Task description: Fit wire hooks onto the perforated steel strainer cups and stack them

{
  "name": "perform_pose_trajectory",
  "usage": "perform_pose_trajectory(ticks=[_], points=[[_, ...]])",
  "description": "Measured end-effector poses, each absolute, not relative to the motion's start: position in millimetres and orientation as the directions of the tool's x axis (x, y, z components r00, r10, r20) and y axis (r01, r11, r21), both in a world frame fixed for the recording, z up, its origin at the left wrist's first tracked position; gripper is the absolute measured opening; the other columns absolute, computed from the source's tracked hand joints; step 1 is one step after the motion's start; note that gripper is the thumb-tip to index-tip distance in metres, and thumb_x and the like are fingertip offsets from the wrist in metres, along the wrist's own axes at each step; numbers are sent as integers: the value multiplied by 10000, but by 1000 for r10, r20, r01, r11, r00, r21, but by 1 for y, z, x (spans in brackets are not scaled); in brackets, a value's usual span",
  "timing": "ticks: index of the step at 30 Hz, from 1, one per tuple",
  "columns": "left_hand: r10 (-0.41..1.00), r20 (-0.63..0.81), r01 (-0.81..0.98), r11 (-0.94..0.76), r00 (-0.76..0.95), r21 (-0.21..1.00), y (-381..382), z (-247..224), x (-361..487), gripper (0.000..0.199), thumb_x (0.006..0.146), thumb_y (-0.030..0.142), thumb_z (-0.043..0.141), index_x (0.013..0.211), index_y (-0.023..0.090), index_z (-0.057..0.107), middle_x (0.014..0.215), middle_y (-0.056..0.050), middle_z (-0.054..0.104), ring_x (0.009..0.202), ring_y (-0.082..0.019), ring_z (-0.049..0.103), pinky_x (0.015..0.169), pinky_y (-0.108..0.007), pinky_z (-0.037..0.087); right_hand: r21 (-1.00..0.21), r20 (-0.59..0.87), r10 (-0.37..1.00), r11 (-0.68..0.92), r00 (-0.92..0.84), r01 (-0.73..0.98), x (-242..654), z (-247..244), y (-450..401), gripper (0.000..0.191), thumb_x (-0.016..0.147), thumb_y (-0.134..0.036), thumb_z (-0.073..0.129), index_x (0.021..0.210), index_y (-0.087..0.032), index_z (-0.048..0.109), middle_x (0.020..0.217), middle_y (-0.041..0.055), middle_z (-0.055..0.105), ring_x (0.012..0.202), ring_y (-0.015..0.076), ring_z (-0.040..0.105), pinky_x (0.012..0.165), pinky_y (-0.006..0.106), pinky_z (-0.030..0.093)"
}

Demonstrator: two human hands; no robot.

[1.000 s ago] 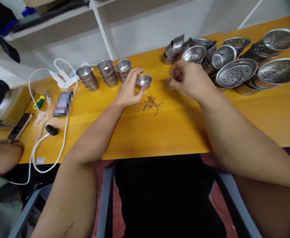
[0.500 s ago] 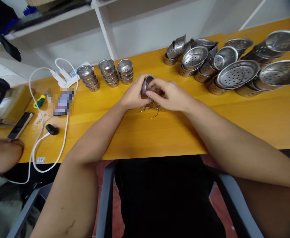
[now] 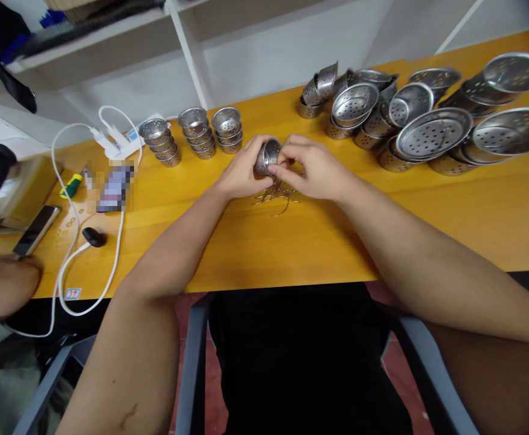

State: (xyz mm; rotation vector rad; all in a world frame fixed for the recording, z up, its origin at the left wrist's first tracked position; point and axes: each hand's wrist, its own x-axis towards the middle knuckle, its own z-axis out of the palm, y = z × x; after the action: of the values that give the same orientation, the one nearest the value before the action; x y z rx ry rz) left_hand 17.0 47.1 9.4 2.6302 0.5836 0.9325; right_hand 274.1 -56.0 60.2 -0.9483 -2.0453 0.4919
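A small perforated metal cup (image 3: 268, 154) is tilted on its side in my left hand (image 3: 241, 170), whose fingers and thumb wrap round it. At the cup's right rim, my right hand (image 3: 310, 167) has its thumb and forefinger pinched together; what lies between them is too small to make out. Thin bent wires (image 3: 279, 194) lie in a loose tangle on the table just below the cup. To the left stand three stacks of similar cups, the nearest of them (image 3: 227, 130) beside my left hand.
Many perforated metal cups, some with wide rims (image 3: 434, 134), crowd the back right of the wooden table (image 3: 255, 248). Phones, a white power strip (image 3: 126, 145), cables and a green-yellow tool (image 3: 71, 185) lie left. Another person's arm (image 3: 4, 284) rests at the left edge.
My right hand's fingers have drawn back a little from the cup's mouth and come together in a pinch. More of the cup's inside shows.
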Motion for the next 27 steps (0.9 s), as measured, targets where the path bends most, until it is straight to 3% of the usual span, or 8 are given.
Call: perform_pose_trajectory(ticks=[4, 7, 13, 18, 21, 23, 25, 27], points=[[469, 539, 283, -875, 700, 393, 48, 9, 19, 809, 1140, 664, 814, 1808, 333, 500, 1595, -161, 763, 1578, -462, 784, 1423, -737, 617, -681, 476, 820, 573, -319, 456, 273, 64, -56, 700, 1051, -982, 849, 926, -313, 683, 1019, 116, 713, 1063, 372, 706, 1044, 585, 670], [462, 560, 276, -880, 688, 386, 45, 10, 22, 782, 1154, 676, 841, 1785, 333, 530, 1544, -156, 763, 1522, -447, 810, 1389, -741, 653, -752, 462, 848, 530, -260, 391, 277, 68, -55, 797, 1024, -1107, 761, 947, -318, 677, 966, 104, 719, 997, 343, 707, 940, 551, 667], [520, 570, 348, -853, 636, 389, 49, 20, 13, 911, 1061, 896, 895, 1714, 325, 616, 1666, -200, 702, 1678, -516, 699, 1488, -790, 555, -866, 439, 896, 442, -67, 232, 287, 70, -49, 840, 1079, -1138, 634, 914, -315, 586, 857, 74, 678, 761, 238, 570, 747, 478, 537], [544, 625, 417, -837, 560, 355, 80, 46, -21, 1194, 1028, 1038, 798, 1937, 393, 371, 1883, -194, 619, 1892, -518, 492, 1584, -760, 437, -789, 462, 872, 488, -162, 374, 276, 58, -50, 875, 1061, -1166, 609, 879, -311, 614, 785, 64, 613, 772, 254, 510, 720, 458, 478], [555, 690, 459, -817, 464, 349, 99, 58, -46, 1099, 1103, 992, 679, 1996, 530, 234, 1976, -76, 581, 2003, -450, 322, 1655, -780, 327, -774, 457, 862, 506, -217, 380, 267, 51, -51, 891, 1057, -1173, 602, 854, -305, 591, 766, 49, 558, 751, 243, 458, 674, 431, 427], [548, 711, 484, -813, 442, 325, 108, 62, -60, 981, 1165, 929, 576, 2002, 587, 196, 1963, -18, 613, 2060, -349, 156, 1688, -767, 270, -775, 461, 860, 510, -218, 373, 265, 49, -51, 898, 1057, -1175, 599, 843, -303, 581, 763, 47, 541, 746, 238, 443, 659, 428, 421], [546, 720, 498, -808, 429, 316, 116, 60, -70, 921, 1203, 891, 512, 2004, 595, 168, 1932, -2, 647, 2074, -237, 30, 1713, -720, 207, -777, 466, 859, 512, -211, 367, 265, 49, -50, 905, 1047, -1180, 607, 833, -301, 583, 761, 49, 548, 739, 235, 445, 650, 437, 435], [556, 704, 502, -804, 443, 319, 125, 54, -73, 911, 1219, 892, 497, 2001, 541, 185, 1900, -8, 678, 2069, -188, -23, 1725, -721, 106, -779, 471, 859, 512, -202, 363, 266, 50, -50, 910, 1041, -1184, 611, 825, -300, 591, 758, 51, 558, 727, 231, 448, 644, 447, 447]])
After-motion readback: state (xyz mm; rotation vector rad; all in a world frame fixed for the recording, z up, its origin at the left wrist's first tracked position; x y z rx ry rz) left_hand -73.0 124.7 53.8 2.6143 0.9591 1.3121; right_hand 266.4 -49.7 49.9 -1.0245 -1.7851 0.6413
